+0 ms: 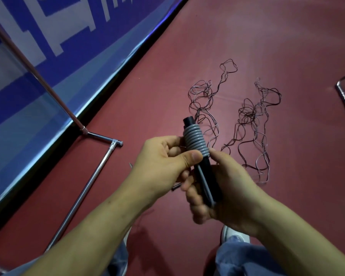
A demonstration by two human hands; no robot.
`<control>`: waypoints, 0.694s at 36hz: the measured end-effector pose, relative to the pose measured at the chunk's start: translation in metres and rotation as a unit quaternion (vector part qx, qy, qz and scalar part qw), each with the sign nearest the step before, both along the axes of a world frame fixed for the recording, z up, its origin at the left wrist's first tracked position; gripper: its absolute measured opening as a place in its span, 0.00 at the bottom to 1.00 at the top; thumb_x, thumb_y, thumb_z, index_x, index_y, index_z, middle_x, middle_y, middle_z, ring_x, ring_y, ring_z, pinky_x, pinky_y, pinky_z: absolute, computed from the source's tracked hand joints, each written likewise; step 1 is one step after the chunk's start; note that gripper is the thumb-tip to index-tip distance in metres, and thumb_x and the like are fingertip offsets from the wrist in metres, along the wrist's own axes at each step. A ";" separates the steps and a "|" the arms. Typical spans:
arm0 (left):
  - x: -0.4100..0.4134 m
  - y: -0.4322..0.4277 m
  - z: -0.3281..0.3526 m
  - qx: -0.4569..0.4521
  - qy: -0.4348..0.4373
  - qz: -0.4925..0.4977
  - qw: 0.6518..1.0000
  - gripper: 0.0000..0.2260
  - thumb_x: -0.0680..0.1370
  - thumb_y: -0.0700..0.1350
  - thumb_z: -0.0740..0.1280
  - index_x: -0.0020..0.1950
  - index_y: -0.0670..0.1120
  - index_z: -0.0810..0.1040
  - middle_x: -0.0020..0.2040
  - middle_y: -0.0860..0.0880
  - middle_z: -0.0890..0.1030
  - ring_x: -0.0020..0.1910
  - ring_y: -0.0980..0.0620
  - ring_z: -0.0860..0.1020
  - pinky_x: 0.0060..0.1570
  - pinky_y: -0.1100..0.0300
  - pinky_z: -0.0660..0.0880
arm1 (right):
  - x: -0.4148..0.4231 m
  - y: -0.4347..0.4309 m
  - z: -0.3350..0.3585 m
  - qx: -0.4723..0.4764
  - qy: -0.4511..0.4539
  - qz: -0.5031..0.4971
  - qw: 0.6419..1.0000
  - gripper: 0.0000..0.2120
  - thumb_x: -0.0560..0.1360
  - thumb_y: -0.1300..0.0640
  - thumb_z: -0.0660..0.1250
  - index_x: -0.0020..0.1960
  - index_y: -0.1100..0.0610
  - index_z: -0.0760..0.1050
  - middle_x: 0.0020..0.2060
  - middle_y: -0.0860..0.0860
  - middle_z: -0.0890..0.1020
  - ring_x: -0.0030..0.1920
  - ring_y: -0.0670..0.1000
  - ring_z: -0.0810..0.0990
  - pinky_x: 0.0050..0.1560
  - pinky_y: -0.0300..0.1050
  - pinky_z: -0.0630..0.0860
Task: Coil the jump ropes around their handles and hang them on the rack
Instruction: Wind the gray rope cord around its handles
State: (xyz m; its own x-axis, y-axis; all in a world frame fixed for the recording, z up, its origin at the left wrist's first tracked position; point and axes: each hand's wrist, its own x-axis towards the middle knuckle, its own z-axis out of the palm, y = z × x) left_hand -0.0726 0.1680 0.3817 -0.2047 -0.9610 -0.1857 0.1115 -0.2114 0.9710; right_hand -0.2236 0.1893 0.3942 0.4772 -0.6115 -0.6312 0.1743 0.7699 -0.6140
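Gripping black handles (206,176), both hands (161,162) pinch grey coil (195,141).

Grey rope coil (195,141) — black handles (208,176) — red floor (247,36)

A dull red floor (267,36) fills most of the view, evenly lit with a faint sheen. Along its left edge runs a blue banner (28,92) with white blocky markings, black-trimmed below. Far right, perhaps a chair leg (344,94)

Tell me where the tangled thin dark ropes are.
Head view: the tangled thin dark ropes lie on the red floor, right of centre, beyond the held black handles.
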 end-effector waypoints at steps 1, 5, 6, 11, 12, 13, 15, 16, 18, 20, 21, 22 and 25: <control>0.001 -0.001 -0.001 0.006 -0.009 0.003 1.000 0.05 0.76 0.34 0.73 0.52 0.37 0.82 0.33 0.43 0.79 0.24 0.52 0.70 0.26 0.62 0.69 | 0.002 -0.001 -0.004 -0.039 0.057 0.000 0.998 0.36 0.81 0.32 0.45 0.44 0.60 0.77 0.31 0.60 0.76 0.28 0.57 0.76 0.33 0.45 0.74; 0.007 -0.004 -0.001 0.036 -0.036 -0.020 0.998 0.07 0.75 0.38 0.75 0.50 0.37 0.83 0.37 0.37 0.81 0.23 0.54 0.71 0.24 0.63 0.69 | 0.002 -0.006 -0.018 -0.196 0.247 -0.074 0.946 0.19 0.76 0.38 0.58 0.48 0.50 0.81 0.45 0.56 0.83 0.45 0.57 0.83 0.51 0.58 0.82; 0.009 -0.004 -0.001 0.045 -0.042 -0.030 0.998 0.08 0.74 0.39 0.75 0.50 0.37 0.83 0.37 0.37 0.81 0.23 0.54 0.71 0.24 0.63 0.69 | -0.003 -0.008 -0.021 -0.255 0.272 -0.083 0.924 0.13 0.73 0.43 0.61 0.51 0.45 0.80 0.50 0.53 0.83 0.50 0.54 0.83 0.52 0.57 0.82; 0.018 -0.007 0.002 0.062 -0.062 -0.088 0.992 0.15 0.69 0.47 0.78 0.46 0.36 0.85 0.35 0.32 0.79 0.23 0.53 0.70 0.25 0.61 0.71 | -0.027 -0.008 -0.008 -0.539 0.313 0.076 0.778 0.40 0.67 0.61 0.64 0.76 0.37 0.63 0.74 0.40 0.63 0.75 0.45 0.63 0.68 0.46 0.71; 0.020 -0.008 0.003 0.066 -0.063 -0.097 0.991 0.15 0.67 0.48 0.77 0.44 0.37 0.85 0.34 0.35 0.78 0.23 0.53 0.71 0.25 0.61 0.71 | -0.029 -0.009 -0.011 -0.578 0.335 0.115 0.735 0.40 0.66 0.61 0.65 0.76 0.38 0.65 0.77 0.40 0.60 0.78 0.48 0.59 0.72 0.46 0.66; 0.022 -0.008 0.003 0.069 -0.067 -0.105 0.990 0.15 0.66 0.49 0.77 0.42 0.38 0.85 0.32 0.38 0.78 0.23 0.52 0.71 0.25 0.61 0.71 | -0.030 -0.009 -0.015 -0.605 0.356 0.143 0.697 0.38 0.67 0.59 0.65 0.75 0.40 0.67 0.79 0.40 0.58 0.79 0.51 0.56 0.75 0.47 0.61; 0.023 -0.008 0.004 0.079 -0.088 -0.119 0.986 0.16 0.65 0.50 0.78 0.42 0.38 0.85 0.30 0.40 0.77 0.23 0.52 0.70 0.24 0.61 0.70 | -0.031 -0.010 -0.026 -0.636 0.386 0.150 0.651 0.31 0.71 0.52 0.65 0.75 0.43 0.69 0.80 0.41 0.58 0.80 0.54 0.54 0.77 0.49 0.55; 0.024 -0.008 0.003 0.082 -0.098 -0.119 0.985 0.17 0.65 0.50 0.78 0.43 0.38 0.85 0.31 0.40 0.78 0.23 0.51 0.71 0.24 0.61 0.69 | -0.032 -0.011 -0.031 -0.647 0.398 0.147 0.634 0.29 0.72 0.50 0.65 0.73 0.44 0.71 0.80 0.42 0.59 0.80 0.55 0.53 0.77 0.50 0.55; 0.022 -0.006 0.001 0.092 -0.114 -0.107 0.983 0.20 0.64 0.53 0.79 0.48 0.40 0.83 0.35 0.41 0.81 0.27 0.48 0.73 0.28 0.59 0.71 | -0.035 -0.014 -0.035 -0.667 0.422 0.144 0.597 0.22 0.73 0.50 0.69 0.66 0.48 0.77 0.79 0.45 0.62 0.81 0.56 0.52 0.76 0.54 0.58; 0.020 -0.006 -0.001 0.099 -0.140 -0.105 0.980 0.25 0.62 0.55 0.79 0.52 0.43 0.80 0.36 0.43 0.82 0.34 0.46 0.76 0.35 0.53 0.72 | -0.036 -0.016 -0.032 -0.672 0.435 0.148 0.580 0.14 0.69 0.52 0.75 0.53 0.50 0.76 0.77 0.47 0.65 0.81 0.54 0.51 0.77 0.58 0.61; 0.019 -0.005 -0.002 0.103 -0.150 -0.118 0.976 0.25 0.62 0.54 0.79 0.53 0.43 0.79 0.34 0.45 0.82 0.34 0.48 0.76 0.36 0.53 0.71 | -0.035 -0.016 -0.030 -0.672 0.432 0.160 0.579 0.16 0.66 0.53 0.76 0.48 0.50 0.72 0.76 0.49 0.67 0.81 0.53 0.50 0.78 0.56 0.59; 0.017 -0.004 -0.001 0.105 -0.155 -0.138 0.973 0.24 0.64 0.52 0.80 0.54 0.42 0.79 0.31 0.48 0.80 0.31 0.50 0.75 0.35 0.55 0.70 | -0.032 -0.015 -0.028 -0.673 0.421 0.178 0.582 0.19 0.63 0.54 0.76 0.46 0.49 0.67 0.74 0.51 0.70 0.81 0.51 0.50 0.79 0.53 0.56; 0.014 0.001 -0.003 0.114 -0.171 -0.186 0.961 0.19 0.71 0.45 0.79 0.56 0.39 0.78 0.24 0.53 0.73 0.23 0.56 0.68 0.25 0.62 0.64 | -0.028 -0.008 -0.027 -0.650 0.387 0.233 0.612 0.28 0.60 0.53 0.75 0.49 0.45 0.59 0.69 0.50 0.71 0.80 0.48 0.56 0.76 0.45 0.62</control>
State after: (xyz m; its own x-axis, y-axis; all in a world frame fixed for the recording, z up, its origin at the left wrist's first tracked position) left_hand -0.0585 0.1685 0.3790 -0.4163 -0.7592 -0.5003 -0.3301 -0.3865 0.8612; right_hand -0.2516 0.1816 0.3677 0.6558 -0.7488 0.0964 -0.6083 -0.5997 -0.5200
